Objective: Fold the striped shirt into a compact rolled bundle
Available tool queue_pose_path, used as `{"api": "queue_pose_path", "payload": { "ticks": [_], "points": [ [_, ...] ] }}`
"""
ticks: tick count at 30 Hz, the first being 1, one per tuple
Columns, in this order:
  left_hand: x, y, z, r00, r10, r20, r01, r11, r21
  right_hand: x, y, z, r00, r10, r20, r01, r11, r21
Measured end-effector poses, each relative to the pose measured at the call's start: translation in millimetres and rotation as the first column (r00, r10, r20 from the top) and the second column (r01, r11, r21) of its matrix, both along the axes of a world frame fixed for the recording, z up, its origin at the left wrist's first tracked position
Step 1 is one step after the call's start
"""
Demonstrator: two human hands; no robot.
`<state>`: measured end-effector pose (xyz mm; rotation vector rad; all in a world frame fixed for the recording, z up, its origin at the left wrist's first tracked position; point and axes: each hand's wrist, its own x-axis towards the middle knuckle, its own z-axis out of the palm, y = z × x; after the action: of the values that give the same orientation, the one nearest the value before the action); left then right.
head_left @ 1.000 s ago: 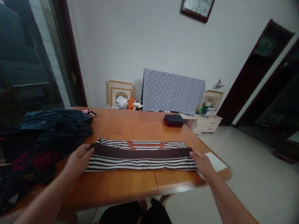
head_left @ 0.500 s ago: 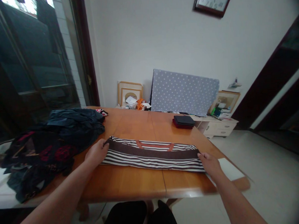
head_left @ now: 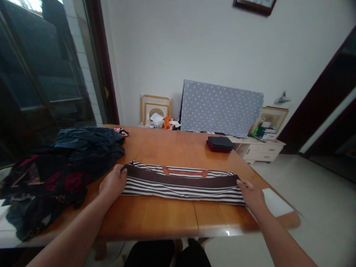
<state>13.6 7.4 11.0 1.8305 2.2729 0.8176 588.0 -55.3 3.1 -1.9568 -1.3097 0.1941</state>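
Observation:
A striped brown and white knit top point(head_left: 180, 191) lies folded into a long band across the wooden table point(head_left: 158, 219). Its plain dark brown ribbed strip runs along the upper part, and an orange-brown neckline shows behind that strip. My left hand point(head_left: 113, 182) pinches the left end of the brown strip between thumb and fingers. At the opposite end, my right hand point(head_left: 251, 194) grips the strip's right corner. The fabric stretches taut between both hands.
A heap of dark clothes point(head_left: 87, 153) covers the table's left side. Folded dark garments point(head_left: 219, 142) sit stacked near the far right edge. A white sheet point(head_left: 277, 202) lies at the right corner. Beyond the table stand a white cabinet point(head_left: 263, 152) and a polka-dot cloth-covered panel point(head_left: 221, 106).
Both hands have drawn slightly farther apart, and the brown strip looks straighter and tauter. The camera view has shifted a little.

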Motion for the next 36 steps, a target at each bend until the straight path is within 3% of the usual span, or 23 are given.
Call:
{"api": "queue_pose_path", "payload": {
  "ticks": [6, 10, 12, 15, 18, 21, 26, 36],
  "points": [
    [7.7, -4.3, 8.8, 0.997, 0.004, -0.083, -0.011, 0.996, -0.084, 10.8, 9.1, -8.2, 0.998, 0.032, 0.058, -0.030, 0.999, -0.040],
    [24.3, -10.1, 24.1, 0.953, 0.029, -0.302, -0.011, 0.998, 0.061, 12.8, 11.2, -12.3, 0.997, 0.036, 0.063, -0.033, 0.998, -0.050],
    [41.3, -11.0, 35.1, 0.934, -0.015, -0.356, 0.067, 0.989, 0.135, 10.5, 9.9, -12.4, 0.999, 0.028, 0.026, -0.027, 0.999, -0.040],
    [79.1, -9.6, 50.4, 0.908, -0.277, -0.316, 0.329, 0.936, 0.126, 4.0, 4.1, -8.3, 0.994, 0.024, -0.102, -0.024, 1.000, -0.008],
    [124.3, -7.1, 57.5, 0.762, -0.603, -0.237, 0.627, 0.778, 0.036, -2.7, -4.0, -1.1, 0.960, 0.038, -0.278, -0.042, 0.999, -0.007],
    [163.1, -4.3, 54.6, 0.669, -0.711, -0.214, 0.722, 0.691, -0.036, -6.0, -10.0, 4.0, 0.902, 0.072, -0.425, -0.087, 0.996, -0.016],
    [193.5, 2.2, 44.1, 0.613, -0.746, -0.260, 0.746, 0.655, -0.122, -7.9, -14.2, 4.9, 0.867, 0.128, -0.482, -0.122, 0.992, 0.044],
    [202.9, 23.3, 43.4, 0.659, -0.707, -0.258, 0.662, 0.707, -0.248, -6.3, -11.6, -2.6, 0.838, 0.173, -0.517, -0.150, 0.985, 0.087]
  ]
}}
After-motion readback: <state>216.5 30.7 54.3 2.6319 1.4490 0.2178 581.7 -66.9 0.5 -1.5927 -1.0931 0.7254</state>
